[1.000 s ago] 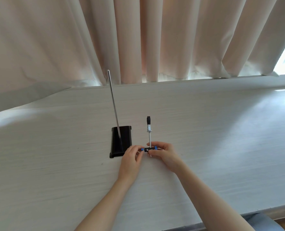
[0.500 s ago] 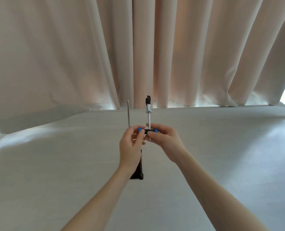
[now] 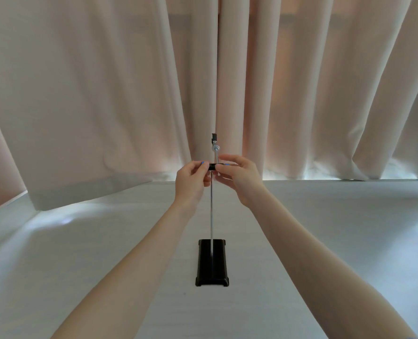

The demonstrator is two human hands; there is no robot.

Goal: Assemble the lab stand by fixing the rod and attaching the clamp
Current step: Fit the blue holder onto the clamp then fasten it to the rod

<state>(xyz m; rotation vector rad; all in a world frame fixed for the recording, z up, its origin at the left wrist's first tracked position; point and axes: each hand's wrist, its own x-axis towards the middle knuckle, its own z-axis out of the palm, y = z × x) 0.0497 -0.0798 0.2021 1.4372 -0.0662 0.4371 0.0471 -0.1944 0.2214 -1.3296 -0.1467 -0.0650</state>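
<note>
A black stand base (image 3: pixel 212 263) lies on the white table with a thin metal rod (image 3: pixel 212 211) standing upright in it. At the rod's top sits the clamp (image 3: pixel 214 157): a black boss with blue screw knobs and a silver arm pointing up, ending in a dark jaw. My left hand (image 3: pixel 191 183) pinches the blue knob on the clamp's left side. My right hand (image 3: pixel 239 178) grips the clamp's right side. The rod's top end is hidden behind the clamp and my fingers.
The white table (image 3: pixel 337 241) stretches to both sides of the base. Beige curtains (image 3: pixel 105 94) hang along the far edge, with bright light showing under their hem at the right.
Both hands lifted the clamp from the table surface up to the top of the rod. The view tilted upward, so the base now sits low in the frame between my forearms.
</note>
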